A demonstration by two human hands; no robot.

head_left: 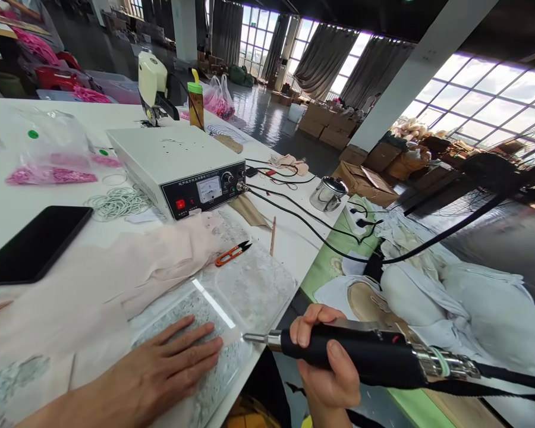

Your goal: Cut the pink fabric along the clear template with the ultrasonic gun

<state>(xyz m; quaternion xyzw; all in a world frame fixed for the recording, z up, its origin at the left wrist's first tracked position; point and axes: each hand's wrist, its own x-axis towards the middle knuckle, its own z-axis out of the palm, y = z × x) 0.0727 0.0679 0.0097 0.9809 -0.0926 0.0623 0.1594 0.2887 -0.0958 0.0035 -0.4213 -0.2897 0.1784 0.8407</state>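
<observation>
My right hand (327, 380) is wrapped round a black ultrasonic welding handpiece (374, 356), held almost level, with a cable leaving its rear end. Its narrow metal tip is close to the work at the table's front edge, just beyond my left fingertips; whether it touches cannot be seen. My left hand (169, 362) lies flat, fingers stretched out, on a clear, glossy sheet (258, 279) with a mottled grey-white surface. Pale pink fabric (116, 279) spreads across the table left of the sheet. Orange thread snips (232, 254) rest on the sheet's far part.
A white control box (160, 160) with a meter and lit red switch stands behind, black cables running right. Around it are a phone (35, 244), elastic bands (118, 204), a bottle (195, 104) and a lidded glass cup (327, 195). White garments (468, 297) are piled at right.
</observation>
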